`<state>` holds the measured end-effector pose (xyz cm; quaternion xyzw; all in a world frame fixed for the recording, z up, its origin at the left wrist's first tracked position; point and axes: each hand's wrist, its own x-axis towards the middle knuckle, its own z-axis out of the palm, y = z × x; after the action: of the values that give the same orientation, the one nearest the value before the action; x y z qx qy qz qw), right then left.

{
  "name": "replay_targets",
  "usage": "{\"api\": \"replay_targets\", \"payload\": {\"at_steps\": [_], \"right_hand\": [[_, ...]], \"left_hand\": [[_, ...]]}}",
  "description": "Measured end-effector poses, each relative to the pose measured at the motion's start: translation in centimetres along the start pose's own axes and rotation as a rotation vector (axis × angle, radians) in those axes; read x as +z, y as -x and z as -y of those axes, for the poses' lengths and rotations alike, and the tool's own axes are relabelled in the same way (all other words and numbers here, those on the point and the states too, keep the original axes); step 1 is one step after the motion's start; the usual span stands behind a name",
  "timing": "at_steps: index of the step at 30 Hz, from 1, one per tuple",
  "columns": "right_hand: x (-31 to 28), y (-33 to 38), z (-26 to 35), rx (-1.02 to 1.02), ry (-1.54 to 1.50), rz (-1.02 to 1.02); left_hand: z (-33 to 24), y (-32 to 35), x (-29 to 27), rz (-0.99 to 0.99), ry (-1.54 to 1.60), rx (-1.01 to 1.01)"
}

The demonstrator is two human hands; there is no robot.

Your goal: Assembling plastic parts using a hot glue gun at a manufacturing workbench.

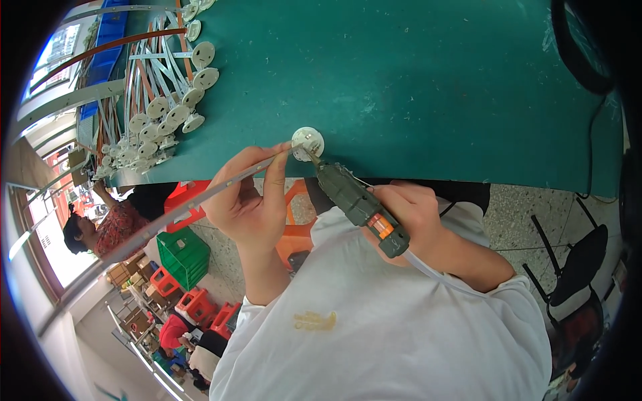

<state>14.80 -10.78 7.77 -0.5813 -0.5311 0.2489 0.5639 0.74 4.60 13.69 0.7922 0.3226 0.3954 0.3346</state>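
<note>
My left hand [251, 190] pinches the end of a long, narrow grey strip [194, 202] between thumb and fingers. The strip runs out to the lower left past the table. At its pinched end, a round white disc [307, 136] lies at the near edge of the green table. Wrapped in my right hand [414, 217] is a dark green power tool [358, 197] with an orange label, which looks like an electric screwdriver. Its narrow tip points at the disc and meets or nearly meets it; the exact contact is too small to tell.
Many strips with white discs [177, 115] lie heaped on the left of the green table [435, 87]. A black cable [592, 147] hangs at the right edge. A black chair [582, 260] stands at the right, a green crate [185, 257] at the left. Other people sit further left.
</note>
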Motion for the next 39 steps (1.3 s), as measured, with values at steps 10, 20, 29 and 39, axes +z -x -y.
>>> {"api": "replay_targets", "payload": {"at_steps": [10,20,29,39], "right_hand": [[0.27,0.14,-0.06,-0.003,0.017,-0.006],[0.24,0.07,0.04,-0.041,0.063,0.013],[0.21,0.01,0.07,-0.052,0.061,0.000],[-0.08,-0.22,0.33,-0.030,0.058,-0.024]], "left_hand": [[-0.13,0.24,-0.52,0.068,-0.097,0.002],[0.40,0.28,-0.43,0.063,-0.062,0.051],[0.38,0.31,-0.63,0.088,-0.105,0.051],[0.20,0.28,-0.58,0.079,-0.102,0.045]]}}
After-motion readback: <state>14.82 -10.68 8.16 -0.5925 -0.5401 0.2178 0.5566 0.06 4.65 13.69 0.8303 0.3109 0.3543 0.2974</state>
